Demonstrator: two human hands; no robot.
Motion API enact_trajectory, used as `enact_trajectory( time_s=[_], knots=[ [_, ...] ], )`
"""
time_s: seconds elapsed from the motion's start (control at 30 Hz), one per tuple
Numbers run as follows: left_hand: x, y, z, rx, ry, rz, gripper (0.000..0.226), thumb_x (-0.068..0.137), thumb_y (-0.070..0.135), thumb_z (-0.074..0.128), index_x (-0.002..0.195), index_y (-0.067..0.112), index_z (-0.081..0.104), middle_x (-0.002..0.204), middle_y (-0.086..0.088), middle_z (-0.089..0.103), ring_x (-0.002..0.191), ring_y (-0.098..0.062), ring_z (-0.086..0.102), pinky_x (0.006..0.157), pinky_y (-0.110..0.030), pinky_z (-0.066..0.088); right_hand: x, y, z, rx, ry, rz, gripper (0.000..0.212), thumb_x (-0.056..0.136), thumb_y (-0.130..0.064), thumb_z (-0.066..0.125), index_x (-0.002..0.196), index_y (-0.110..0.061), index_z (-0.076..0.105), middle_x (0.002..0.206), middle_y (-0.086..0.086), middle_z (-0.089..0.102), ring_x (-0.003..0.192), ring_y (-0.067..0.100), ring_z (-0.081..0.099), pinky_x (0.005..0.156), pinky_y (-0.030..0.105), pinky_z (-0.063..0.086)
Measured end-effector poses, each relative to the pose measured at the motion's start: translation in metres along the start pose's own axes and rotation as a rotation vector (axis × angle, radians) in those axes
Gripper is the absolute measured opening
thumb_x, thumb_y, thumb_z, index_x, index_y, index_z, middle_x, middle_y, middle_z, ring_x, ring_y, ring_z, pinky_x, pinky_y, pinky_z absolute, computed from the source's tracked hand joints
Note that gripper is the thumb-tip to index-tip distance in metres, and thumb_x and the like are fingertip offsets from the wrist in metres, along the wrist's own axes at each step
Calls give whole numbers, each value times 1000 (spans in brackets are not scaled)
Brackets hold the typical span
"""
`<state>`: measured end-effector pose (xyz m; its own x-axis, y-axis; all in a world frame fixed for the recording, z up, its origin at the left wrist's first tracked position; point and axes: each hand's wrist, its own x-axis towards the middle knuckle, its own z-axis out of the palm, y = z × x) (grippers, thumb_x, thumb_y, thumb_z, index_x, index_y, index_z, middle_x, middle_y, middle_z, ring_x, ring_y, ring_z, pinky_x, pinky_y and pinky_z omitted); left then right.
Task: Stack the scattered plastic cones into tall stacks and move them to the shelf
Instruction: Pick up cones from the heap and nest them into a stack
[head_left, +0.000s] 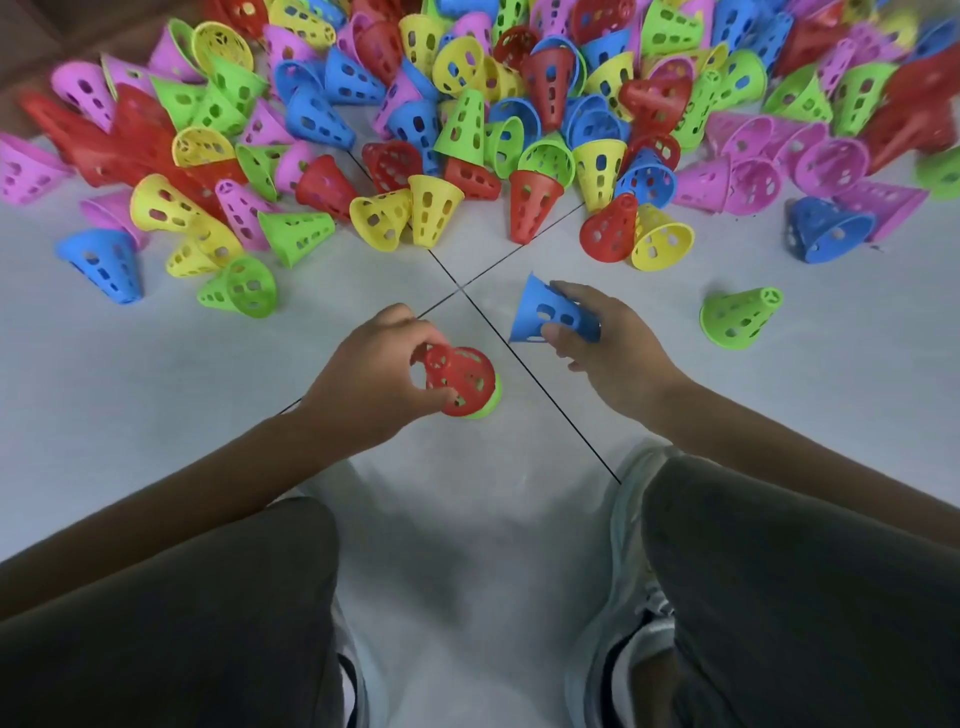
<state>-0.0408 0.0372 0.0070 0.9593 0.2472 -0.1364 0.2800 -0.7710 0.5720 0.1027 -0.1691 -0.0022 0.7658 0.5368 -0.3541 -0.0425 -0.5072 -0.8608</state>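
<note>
My left hand (371, 371) grips a red perforated cone (462, 376) that sits over a green cone (491, 400), only its rim showing, on the grey tiled floor. Just to the right, my right hand (608, 345) pinches a blue cone (545, 314) held tilted above the floor, its wide mouth facing down-left. A big heap of scattered cones (467, 104) in red, yellow, green, blue and pink covers the floor farther away. No shelf is in view.
A lone green cone (740, 317) lies on its side to the right of my right hand. A blue cone (826, 231) lies at the heap's right edge. My knees and shoes (628, 613) fill the bottom of the view. Dark tile joints (571, 421) cross between my hands.
</note>
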Motion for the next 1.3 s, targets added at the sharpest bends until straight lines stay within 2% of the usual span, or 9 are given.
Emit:
enact_trajectory(
  time_s=[0.1, 0.2, 0.27, 0.33, 0.43, 0.67, 0.8, 1.0, 1.3],
  knots=[
    [1, -6, 9, 56, -52, 40, 38, 72, 29, 85, 105, 17, 69, 98, 2, 53, 83, -13, 53, 78, -36, 51, -3, -6, 6, -41, -17, -9, 46, 102, -21, 56, 147, -22, 47, 116, -3, 55, 89, 20, 62, 83, 37, 56],
    [1, -13, 17, 80, -85, 61, 40, 74, 31, 84, 108, 17, 68, 100, 2, 53, 86, -18, 54, 78, -41, 53, -9, -10, 12, -66, -30, -30, 45, 101, -21, 57, 144, -24, 49, 115, -1, 53, 90, 24, 61, 89, 40, 56],
    [2, -15, 19, 87, -102, 72, 42, 76, 36, 82, 111, 18, 67, 100, 6, 51, 87, -14, 52, 80, -40, 52, -13, -11, 14, -113, -28, -64, 45, 96, -22, 65, 139, -26, 51, 116, -2, 52, 93, 17, 59, 89, 30, 52],
    [2, -18, 17, 126, -127, 83, 49, 78, 43, 80, 120, 21, 65, 101, 11, 48, 89, -8, 46, 82, -38, 52, -16, -16, 15, -146, -18, -75, 46, 91, -19, 72, 132, -27, 52, 117, -5, 55, 91, 5, 58, 78, 12, 45],
    [1, -28, 4, 167, -132, 73, 56, 80, 47, 79, 127, 25, 60, 104, 12, 49, 90, -5, 44, 83, -31, 51, -18, -25, 18, -175, -12, -106, 44, 86, -17, 78, 121, -28, 53, 111, -10, 58, 83, -1, 59, 67, 7, 46],
    [4, -64, -24, 144, -57, -21, 43, 81, 42, 79, 118, 25, 64, 104, 9, 56, 87, -10, 51, 75, -28, 42, -19, -38, 31, -325, -91, -240, 40, 81, -20, 82, 109, -32, 56, 102, -13, 61, 80, 9, 58, 72, 22, 51],
    [12, -87, -36, 148, 20, -27, 40, 81, 35, 81, 115, 20, 67, 108, 4, 60, 96, -15, 54, 90, -37, 49, -12, -37, 40, -522, -209, -340, 38, 80, -21, 82, 107, -33, 57, 102, -13, 56, 83, 8, 56, 75, 25, 50],
    [31, -113, -61, 322, 151, -52, 51, 80, 30, 82, 126, 16, 63, 133, -8, 47, 125, -31, 43, 106, -44, 42, 7, -28, 49, -646, -333, -370, 35, 86, -22, 74, 114, -32, 55, 105, -13, 50, 88, 12, 56, 84, 36, 53],
    [37, -162, -69, 502, 128, -176, 59, 80, 26, 81, 133, 14, 57, 132, -17, 50, 120, -42, 42, 103, -50, 41, 24, -16, 53, -786, -275, -454, 38, 89, -16, 68, 124, -25, 54, 118, -5, 50, 100, 17, 55, 81, 36, 55]
  ],
)
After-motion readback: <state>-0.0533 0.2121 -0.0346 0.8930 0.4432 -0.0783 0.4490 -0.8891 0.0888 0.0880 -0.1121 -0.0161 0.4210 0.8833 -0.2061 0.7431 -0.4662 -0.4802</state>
